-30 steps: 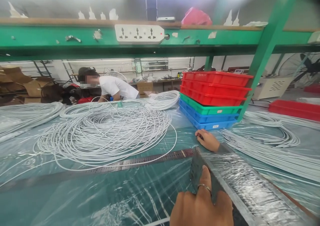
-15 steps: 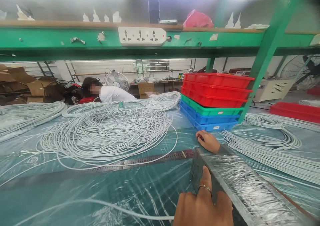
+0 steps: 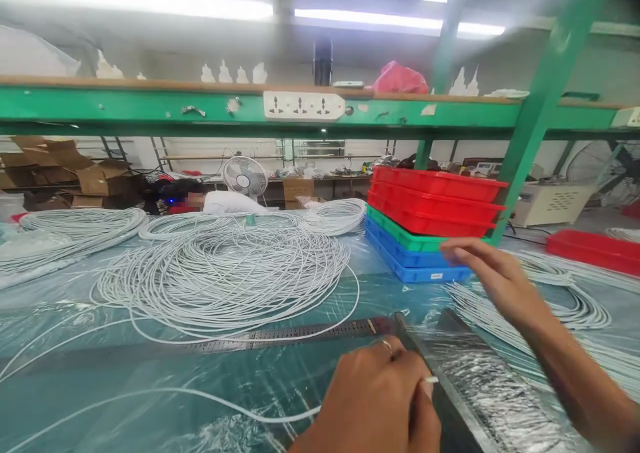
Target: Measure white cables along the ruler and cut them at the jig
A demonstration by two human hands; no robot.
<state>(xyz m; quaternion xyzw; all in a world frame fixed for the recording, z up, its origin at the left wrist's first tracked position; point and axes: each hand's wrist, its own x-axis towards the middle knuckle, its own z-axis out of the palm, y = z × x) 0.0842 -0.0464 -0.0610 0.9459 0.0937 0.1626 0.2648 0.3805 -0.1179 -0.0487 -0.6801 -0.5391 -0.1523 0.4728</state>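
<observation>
My left hand (image 3: 373, 399) is low in the middle, its fingers closed in a pinch beside the near end of a film-wrapped metal bar (image 3: 480, 386). A single white cable (image 3: 210, 396) runs from that hand to the left across the plastic-covered table (image 3: 150, 373). My right hand (image 3: 493, 273) hovers above the table at the right, fingers stretched out toward the left, holding nothing. It is in front of the stacked trays (image 3: 430, 219). A big loose coil of white cable (image 3: 225, 276) lies beyond a perforated metal strip (image 3: 280, 333).
Red, green and blue trays are stacked by a green post (image 3: 535, 126). More cable bundles (image 3: 560, 306) lie at the right and cable loops (image 3: 75, 229) at the left. A green shelf beam with a power strip (image 3: 304, 105) crosses overhead. A person in white (image 3: 227, 203) bends low at the far side.
My right hand has lifted off the far end of the metal bar and opened in the air. My left hand left the bar and closed on a white cable. The far person bent lower.
</observation>
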